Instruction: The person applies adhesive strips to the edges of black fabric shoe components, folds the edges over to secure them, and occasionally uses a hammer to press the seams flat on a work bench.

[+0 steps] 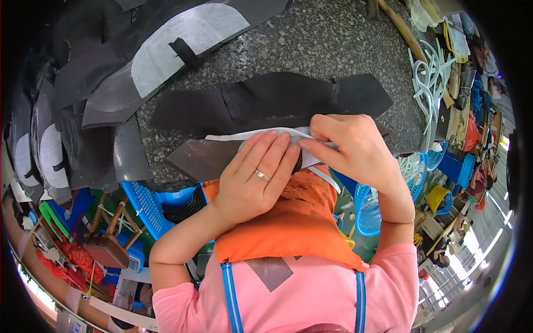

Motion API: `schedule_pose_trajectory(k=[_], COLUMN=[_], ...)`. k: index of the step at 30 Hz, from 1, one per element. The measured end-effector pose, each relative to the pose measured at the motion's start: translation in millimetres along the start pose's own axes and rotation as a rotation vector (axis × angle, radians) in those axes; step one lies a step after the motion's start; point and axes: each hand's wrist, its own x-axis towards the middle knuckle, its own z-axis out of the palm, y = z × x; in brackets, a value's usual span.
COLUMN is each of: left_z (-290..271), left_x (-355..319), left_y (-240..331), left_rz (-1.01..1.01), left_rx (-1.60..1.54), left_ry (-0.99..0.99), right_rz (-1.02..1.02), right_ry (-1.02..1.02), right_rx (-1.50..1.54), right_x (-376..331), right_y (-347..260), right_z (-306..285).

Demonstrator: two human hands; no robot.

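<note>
Near the front edge of the speckled stone worktop [327, 47] lies a black leather-like piece [272, 100] with angled ends. A narrow white strip [227, 136] runs along its near edge, over a second dark panel [197, 156]. My left hand [258, 172], a ring on one finger, rests flat with its fingers stretched across the strip and panel. At the strip's right part, my right hand [350, 141] is closed, thumb and curled fingers pinching the strip. Both palms hide part of the lower panel.
Stacked dark panels, some with a pale half-round patch [189, 41], cover the left side. Loose white strips [430, 83] hang by a wooden stick [402, 28] at the right. Blue baskets [145, 208] stand below the worktop, and a wooden stool [111, 244] is at lower left.
</note>
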Motion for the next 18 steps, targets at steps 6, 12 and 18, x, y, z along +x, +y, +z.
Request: schedule_pose_trajectory(k=[6, 12, 18], left_z=[5, 1, 3], left_x=[-6, 1, 0], left_y=[-2, 0, -3], left_rz=[0.033, 0.018, -0.003], left_rx=[0.012, -0.021, 0.025], left_ry=[0.017, -0.014, 0.028], right_rz=[0.105, 0.263, -0.214], right_ry=[0.049, 0.005, 0.256], right_rx=[0.190, 0.321, -0.110], right_x=[14, 22, 6], right_y=[-2, 4, -3], right_z=[-5, -22, -1])
